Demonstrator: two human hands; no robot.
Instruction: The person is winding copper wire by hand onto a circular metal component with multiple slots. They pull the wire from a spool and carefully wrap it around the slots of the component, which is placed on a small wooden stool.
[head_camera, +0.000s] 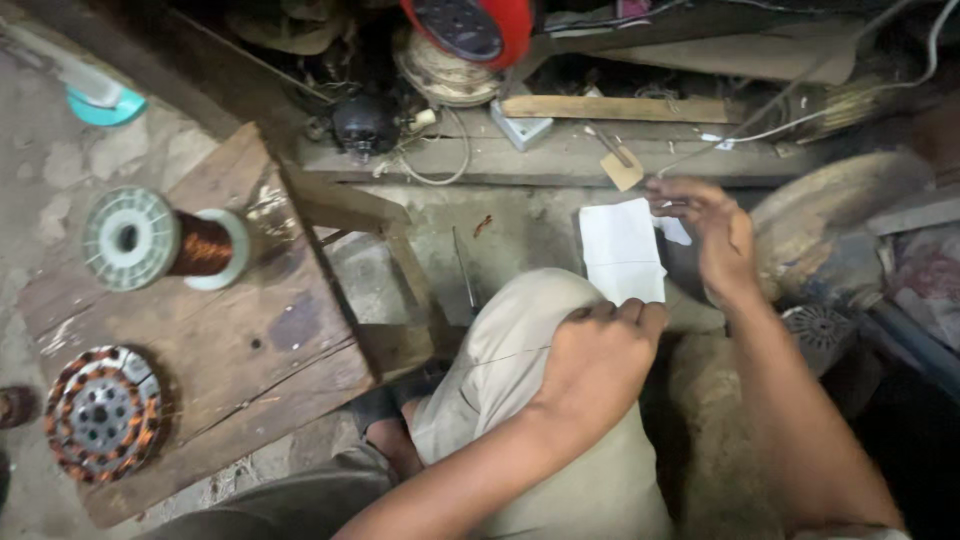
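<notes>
White paper sheet (622, 250) spans between both hands above the knee: left hand (600, 360) fingers (630, 312) pinch its lower edge, right hand (712, 232) fingers (668, 207) seemingly pinch its upper right corner, closed together.

I see no screens or signs from here, and hardly any packaging. The nearest thing to a label is a small tan tag (622, 169), roughly square and blank-looking, lying tilted on the ledge at the back just above my right hand (712, 236). Left of it on the same ledge sits a small pale grey box (523, 128), squat and rectangular, with a plain face. Between my two hands I hold a white sheet of paper (620, 250), rectangular and creased across the middle; my left hand (597, 363) pinches its lower edge.
</notes>
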